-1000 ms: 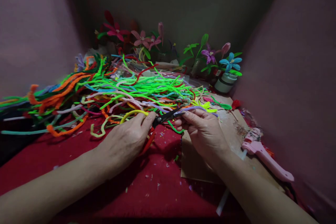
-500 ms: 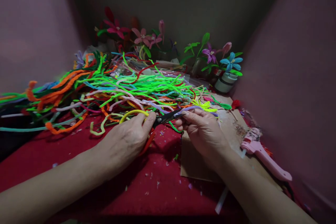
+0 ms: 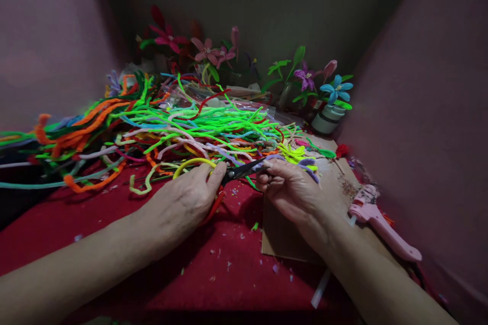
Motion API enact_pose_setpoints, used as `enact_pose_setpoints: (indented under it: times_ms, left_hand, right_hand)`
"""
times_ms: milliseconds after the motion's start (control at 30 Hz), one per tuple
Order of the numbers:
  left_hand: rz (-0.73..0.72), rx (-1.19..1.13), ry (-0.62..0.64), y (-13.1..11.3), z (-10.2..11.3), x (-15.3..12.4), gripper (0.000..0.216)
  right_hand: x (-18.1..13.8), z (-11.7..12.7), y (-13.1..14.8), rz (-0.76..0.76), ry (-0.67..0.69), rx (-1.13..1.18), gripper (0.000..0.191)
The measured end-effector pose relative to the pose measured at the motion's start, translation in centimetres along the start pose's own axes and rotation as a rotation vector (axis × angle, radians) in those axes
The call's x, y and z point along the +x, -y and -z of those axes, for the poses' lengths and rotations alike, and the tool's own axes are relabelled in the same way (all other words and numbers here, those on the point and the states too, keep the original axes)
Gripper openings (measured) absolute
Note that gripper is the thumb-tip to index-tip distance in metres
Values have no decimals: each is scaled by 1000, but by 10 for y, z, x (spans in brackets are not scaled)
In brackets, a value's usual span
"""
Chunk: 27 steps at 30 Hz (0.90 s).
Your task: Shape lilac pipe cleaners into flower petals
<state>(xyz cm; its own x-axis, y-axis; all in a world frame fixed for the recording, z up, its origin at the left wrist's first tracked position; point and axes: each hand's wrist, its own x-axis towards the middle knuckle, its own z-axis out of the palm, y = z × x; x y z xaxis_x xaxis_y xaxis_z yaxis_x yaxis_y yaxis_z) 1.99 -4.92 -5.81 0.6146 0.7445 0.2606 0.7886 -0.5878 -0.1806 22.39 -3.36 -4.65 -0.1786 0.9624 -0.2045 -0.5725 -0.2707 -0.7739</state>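
Observation:
My left hand is closed around the red handles of a pair of scissors, whose dark blades point right toward my other hand. My right hand pinches a lilac pipe cleaner just at the blade tips. A yellow pipe cleaner loop lies right above my left knuckles. Both hands rest over the red cloth, at the near edge of a big heap of coloured pipe cleaners.
A brown cardboard sheet lies under my right wrist. A pink glue gun rests at the right. Finished pipe-cleaner flowers and a small pot with a blue flower stand at the back. Small clippings dot the cloth.
My right hand has turned and drawn the lilac pipe cleaner a little to the right; its free end now sticks out beyond the knuckles. My left hand and the scissors have barely moved.

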Motion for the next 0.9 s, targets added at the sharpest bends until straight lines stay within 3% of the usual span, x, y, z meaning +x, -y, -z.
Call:
enact_pose_setpoints:
  times_ms: [300,567,900]
  left_hand:
    - [-14,-39,-34,1,-2,1,43]
    - [37,-114,82,-2,-5,-1,45]
    - [19,-93,57,-3,-1,2,42]
  right_hand:
    - [-1,-2,1,20,43,-56,4]
    - [-4,-7,2,117,17,-128,6]
    - [-3,-3,1,57,3,-133,4]
